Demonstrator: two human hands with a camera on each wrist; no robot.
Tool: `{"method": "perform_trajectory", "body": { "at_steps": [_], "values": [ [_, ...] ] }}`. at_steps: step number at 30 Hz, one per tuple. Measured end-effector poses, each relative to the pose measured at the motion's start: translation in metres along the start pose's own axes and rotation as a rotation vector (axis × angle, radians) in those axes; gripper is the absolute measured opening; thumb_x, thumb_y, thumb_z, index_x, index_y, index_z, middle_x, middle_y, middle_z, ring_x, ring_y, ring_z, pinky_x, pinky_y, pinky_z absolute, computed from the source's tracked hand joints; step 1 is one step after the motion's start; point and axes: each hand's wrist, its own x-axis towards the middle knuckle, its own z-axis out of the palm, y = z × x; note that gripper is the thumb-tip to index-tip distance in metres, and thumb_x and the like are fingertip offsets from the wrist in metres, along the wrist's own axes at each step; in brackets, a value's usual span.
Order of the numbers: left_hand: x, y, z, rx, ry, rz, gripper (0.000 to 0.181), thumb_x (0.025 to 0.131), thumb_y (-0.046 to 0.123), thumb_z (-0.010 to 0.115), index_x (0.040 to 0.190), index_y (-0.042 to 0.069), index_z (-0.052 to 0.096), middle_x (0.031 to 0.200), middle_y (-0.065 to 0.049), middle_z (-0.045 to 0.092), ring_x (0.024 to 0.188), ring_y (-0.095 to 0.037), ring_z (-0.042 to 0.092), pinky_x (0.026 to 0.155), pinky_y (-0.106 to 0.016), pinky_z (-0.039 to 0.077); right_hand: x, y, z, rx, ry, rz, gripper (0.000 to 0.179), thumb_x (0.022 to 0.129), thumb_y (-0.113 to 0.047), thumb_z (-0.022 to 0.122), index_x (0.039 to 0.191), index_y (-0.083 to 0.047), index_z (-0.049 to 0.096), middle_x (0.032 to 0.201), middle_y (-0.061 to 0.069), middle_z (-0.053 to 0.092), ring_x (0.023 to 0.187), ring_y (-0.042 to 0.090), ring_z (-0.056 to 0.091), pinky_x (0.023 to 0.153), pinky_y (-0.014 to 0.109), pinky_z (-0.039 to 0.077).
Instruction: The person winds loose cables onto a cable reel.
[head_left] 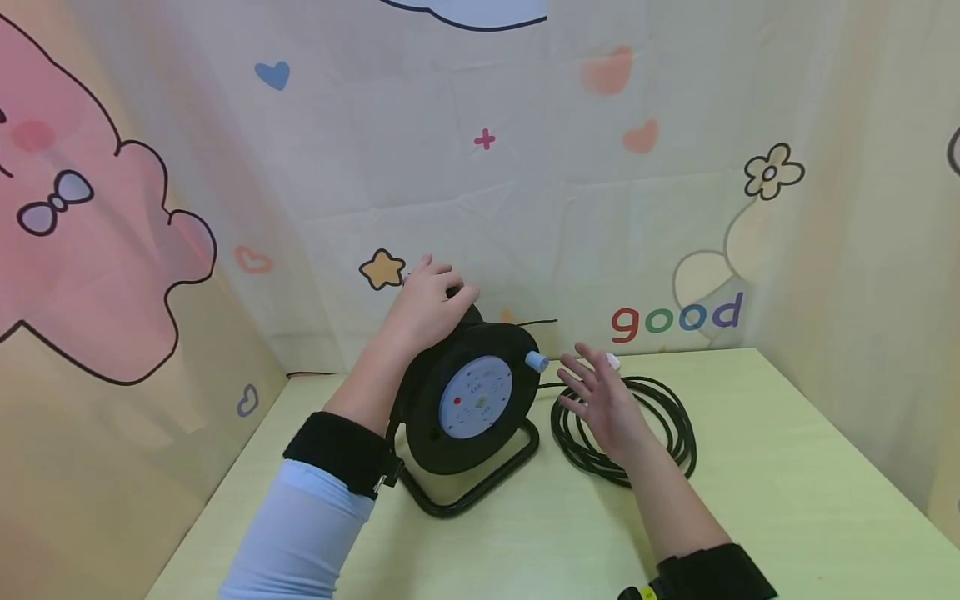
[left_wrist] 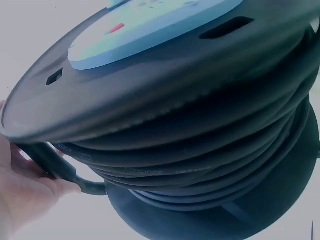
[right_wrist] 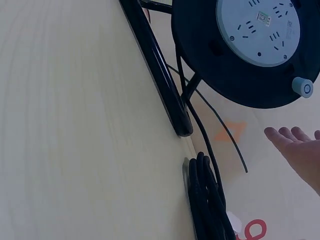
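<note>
A black cable reel (head_left: 423,408) with a round pale-blue socket panel (head_left: 476,397) stands on its tubular frame (head_left: 480,496). My left hand (head_left: 433,304) grips the handle at its top; in the left wrist view the fingers and thumb wrap round the black bar (left_wrist: 52,162). Thick black cable (left_wrist: 190,165) is wound on the drum. To the right of the reel, my right hand (head_left: 606,408) is raised with fingers spread, holding nothing. Its fingertips are close to the light-blue crank knob (head_left: 537,361) but apart from it, as the right wrist view also shows.
A loose coil of black cable (head_left: 681,429) lies on the pale table (head_left: 795,500), partly behind my right hand, and a strand runs from it to the reel. A small white piece (head_left: 613,362) shows by the coil. Printed curtains (head_left: 420,167) stand behind and at both sides.
</note>
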Motion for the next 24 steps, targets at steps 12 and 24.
{"method": "perform_trajectory", "body": {
  "at_steps": [12,24],
  "values": [
    [-0.007,0.000,-0.004,-0.076,0.002,-0.095,0.039,0.096,0.030,0.043,0.068,0.008,0.058,0.123,-0.011,0.058,0.139,-0.023,0.014,0.111,-0.047,0.017,0.000,0.000,0.005,-0.015,-0.018,0.002,0.060,0.105,-0.044,0.021,0.152,-0.008,0.009,0.153,0.019,0.017,0.136,0.032,0.021,0.108,0.059,0.015],
    [-0.010,0.017,-0.002,-0.025,-0.027,-0.331,0.050,0.097,0.038,0.033,0.127,0.006,0.058,0.155,-0.020,0.006,0.140,-0.030,0.002,0.108,-0.051,0.023,0.000,-0.001,0.003,0.001,-0.014,0.009,0.060,0.105,-0.043,0.020,0.152,-0.008,0.007,0.153,0.020,0.016,0.136,0.032,0.021,0.108,0.059,0.015]
  ]
}}
